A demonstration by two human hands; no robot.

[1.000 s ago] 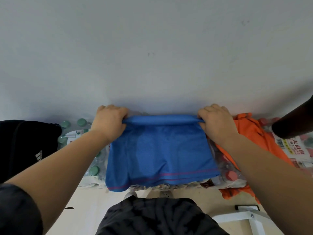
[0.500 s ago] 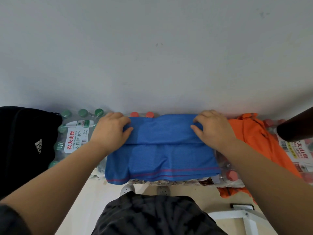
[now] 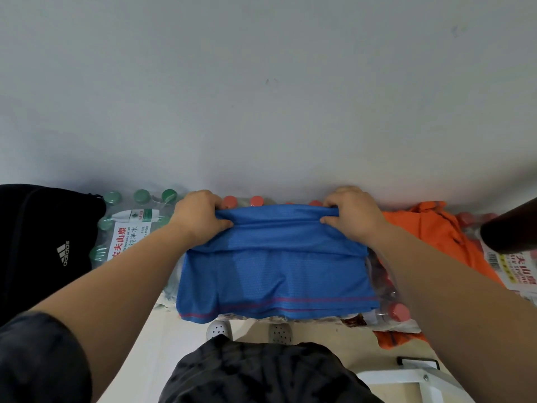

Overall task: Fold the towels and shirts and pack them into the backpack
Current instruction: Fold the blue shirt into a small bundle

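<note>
I have both hands on the far edge of the blue cloth (image 3: 276, 274). The left hand (image 3: 197, 216) pinches its far left corner and the right hand (image 3: 353, 216) its far right corner, fingers curled over a raised roll of fabric. The cloth lies on the bottle packs (image 3: 128, 228) by the wall, its long axis running left to right between my grips. The rest of it lies toward me from the grips, the red-striped near hem hanging just over the packs' front edge. So I judge the fold has to come straight toward my body, both hands moving evenly or the edge will skew. The backpack (image 3: 43, 242) sits to the left, nearer my left hand. The orange shirt (image 3: 430, 225) lies to the right.
</note>
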